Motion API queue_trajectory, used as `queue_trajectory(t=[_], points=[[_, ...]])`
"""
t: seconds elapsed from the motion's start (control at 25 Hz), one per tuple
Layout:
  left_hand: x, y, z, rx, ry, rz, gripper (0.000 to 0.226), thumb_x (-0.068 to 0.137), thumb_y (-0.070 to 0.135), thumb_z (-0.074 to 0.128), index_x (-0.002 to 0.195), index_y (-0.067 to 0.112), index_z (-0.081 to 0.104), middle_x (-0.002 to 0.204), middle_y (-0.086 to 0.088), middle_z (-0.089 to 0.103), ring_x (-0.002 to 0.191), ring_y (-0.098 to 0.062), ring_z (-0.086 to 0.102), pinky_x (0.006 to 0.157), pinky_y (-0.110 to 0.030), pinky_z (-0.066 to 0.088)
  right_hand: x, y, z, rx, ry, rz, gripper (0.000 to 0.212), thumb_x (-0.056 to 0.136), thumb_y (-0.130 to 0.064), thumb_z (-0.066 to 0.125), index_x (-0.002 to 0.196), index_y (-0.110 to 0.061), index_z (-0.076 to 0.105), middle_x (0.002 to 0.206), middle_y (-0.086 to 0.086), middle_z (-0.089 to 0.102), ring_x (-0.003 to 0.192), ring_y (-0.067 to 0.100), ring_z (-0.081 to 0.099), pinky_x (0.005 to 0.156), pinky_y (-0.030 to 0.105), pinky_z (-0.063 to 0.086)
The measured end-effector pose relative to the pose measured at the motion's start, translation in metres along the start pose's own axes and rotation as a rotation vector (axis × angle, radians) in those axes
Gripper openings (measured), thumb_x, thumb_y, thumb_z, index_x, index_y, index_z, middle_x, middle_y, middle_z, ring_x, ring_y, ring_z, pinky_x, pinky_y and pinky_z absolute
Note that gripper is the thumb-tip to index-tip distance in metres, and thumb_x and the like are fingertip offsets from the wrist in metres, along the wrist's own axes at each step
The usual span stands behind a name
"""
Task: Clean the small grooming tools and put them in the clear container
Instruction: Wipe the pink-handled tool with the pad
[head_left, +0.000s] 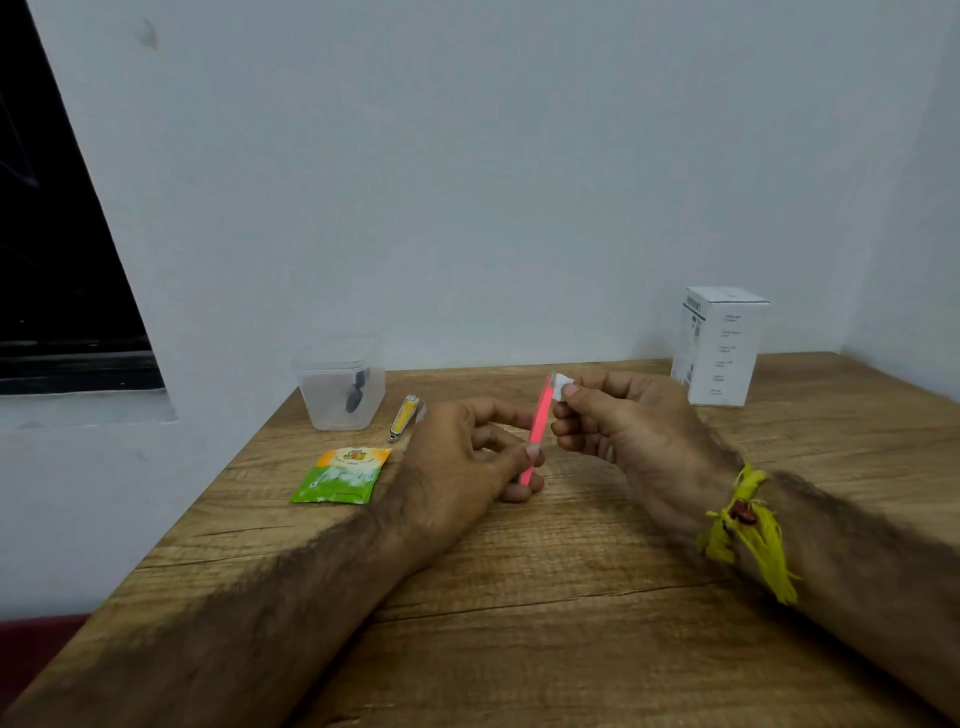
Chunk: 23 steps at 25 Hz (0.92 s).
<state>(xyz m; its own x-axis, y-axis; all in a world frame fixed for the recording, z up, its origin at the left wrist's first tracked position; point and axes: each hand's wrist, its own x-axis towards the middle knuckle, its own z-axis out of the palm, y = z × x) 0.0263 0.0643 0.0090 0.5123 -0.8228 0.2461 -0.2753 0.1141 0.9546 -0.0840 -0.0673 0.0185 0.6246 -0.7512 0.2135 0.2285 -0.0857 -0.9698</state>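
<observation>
Wooden table (519, 649) against pale wall (467, 182)

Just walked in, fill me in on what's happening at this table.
A person is cleaning pink tweezers: the left hand pinches the lower end, the right hand rubs a small white wipe at the tip. A dark tool already sits in the clear container; a yellow nail clipper waits beside it.
</observation>
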Motion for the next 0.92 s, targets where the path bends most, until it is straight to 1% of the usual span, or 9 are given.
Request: queue_trajectory(t=[0.08,0.2,0.4,0.56,0.76,0.92], points=[[-0.0003,0.0005,0.0009,0.021,0.009,0.025,0.031,0.088,0.0,0.073,0.114,0.013,0.064,0.083,-0.017,0.076,0.076,-0.029,0.077,0.066,-0.032,0.063,-0.0011,-0.0002,0.0006,-0.02,-0.003,-0.005,0.008,0.092,-0.007,0.067,0.087,-0.002,0.072,0.076,0.013,0.07,0.068,0.019,0.067,0.064,0.031,0.057],[0.0001,-0.0007,0.0007,0.038,0.009,0.06,0.03,0.087,0.0,0.074,0.11,0.016,0.064,0.08,-0.015,0.076,0.073,-0.029,0.077,0.062,-0.031,0.062,-0.0012,-0.0004,0.0,-0.006,-0.019,0.013,0.008,0.092,-0.006,0.067,0.086,-0.003,0.071,0.077,0.012,0.07,0.069,0.019,0.066,0.065,0.032,0.057],[0.0012,-0.0015,-0.0004,0.004,0.006,0.049,0.027,0.087,-0.001,0.073,0.108,0.014,0.066,0.083,-0.016,0.076,0.074,-0.031,0.076,0.061,-0.029,0.061,-0.0004,-0.0036,-0.0012,0.089,-0.096,0.092,0.007,0.093,-0.005,0.064,0.092,-0.002,0.07,0.08,0.011,0.069,0.07,0.018,0.066,0.065,0.031,0.055],[0.0037,-0.0039,-0.0032,-0.015,-0.002,0.024,0.021,0.089,-0.004,0.07,0.106,0.008,0.068,0.085,-0.016,0.076,0.071,-0.031,0.075,0.059,-0.027,0.06,-0.001,-0.0039,-0.0016,0.099,-0.154,0.151,0.008,0.093,-0.009,0.064,0.09,-0.008,0.072,0.081,0.007,0.07,0.07,0.015,0.065,0.059,0.027,0.051],[0.0058,-0.0062,-0.0035,-0.01,0.001,0.012,0.018,0.091,-0.004,0.067,0.102,0.009,0.069,0.087,-0.014,0.076,0.067,-0.027,0.073,0.054,-0.025,0.057,-0.0043,-0.0032,0.0017,0.051,-0.148,0.121,0.009,0.093,-0.01,0.065,0.096,-0.007,0.073,0.077,0.004,0.07,0.069,0.014,0.064,0.057,0.027,0.049],[0.0068,-0.0058,-0.0032,0.006,0.01,0.001,0.016,0.091,-0.002,0.068,0.102,0.009,0.069,0.085,-0.013,0.077,0.066,-0.027,0.073,0.052,-0.025,0.056,-0.0039,-0.0045,0.0003,0.054,-0.149,0.091,0.01,0.093,-0.011,0.065,0.098,-0.008,0.073,0.08,0.003,0.072,0.072,0.013,0.064,0.058,0.026,0.05]])
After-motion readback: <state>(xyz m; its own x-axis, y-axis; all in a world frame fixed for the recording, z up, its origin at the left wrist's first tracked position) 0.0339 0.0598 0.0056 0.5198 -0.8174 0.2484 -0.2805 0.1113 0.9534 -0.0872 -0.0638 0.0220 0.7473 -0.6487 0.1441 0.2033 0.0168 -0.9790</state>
